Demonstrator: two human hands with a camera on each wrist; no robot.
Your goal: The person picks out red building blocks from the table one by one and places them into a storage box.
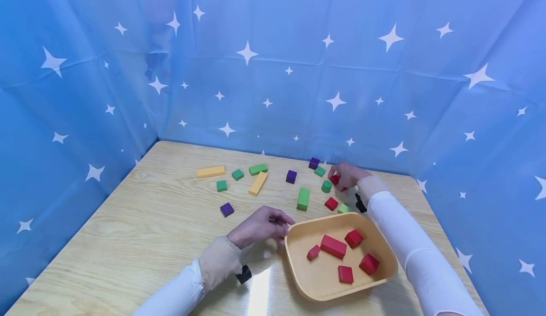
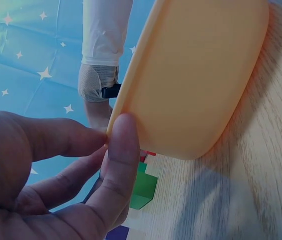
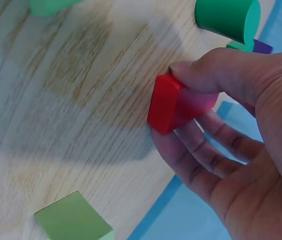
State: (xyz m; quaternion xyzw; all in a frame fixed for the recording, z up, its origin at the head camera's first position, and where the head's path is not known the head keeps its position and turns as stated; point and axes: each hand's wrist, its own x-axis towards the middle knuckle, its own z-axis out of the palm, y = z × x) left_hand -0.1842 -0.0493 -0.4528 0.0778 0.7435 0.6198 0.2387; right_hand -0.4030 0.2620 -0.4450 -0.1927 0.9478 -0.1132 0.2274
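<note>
My left hand (image 1: 261, 226) pinches the left rim of a yellow-orange plastic tub (image 1: 313, 280) between thumb and fingertips. The left wrist view shows the tub's outer wall (image 2: 190, 75) rising from the grip. Several red blocks lie inside the tub, among them a long one (image 1: 333, 246). Beyond the tub, at the right back of the table, my right hand (image 1: 349, 174) holds a red block (image 3: 166, 102). Its thumb presses one side and the fingers curl against the other. A green cylinder (image 3: 225, 20) stands close by the thumb.
Between the hands lie another red block (image 1: 331, 203), a light green one (image 1: 343, 208) and a long green one (image 1: 303, 199). Purple (image 1: 291, 176), green and yellow (image 1: 211, 172) blocks are scattered farther left. A blue star-patterned curtain (image 1: 290, 93) borders the table's back and sides.
</note>
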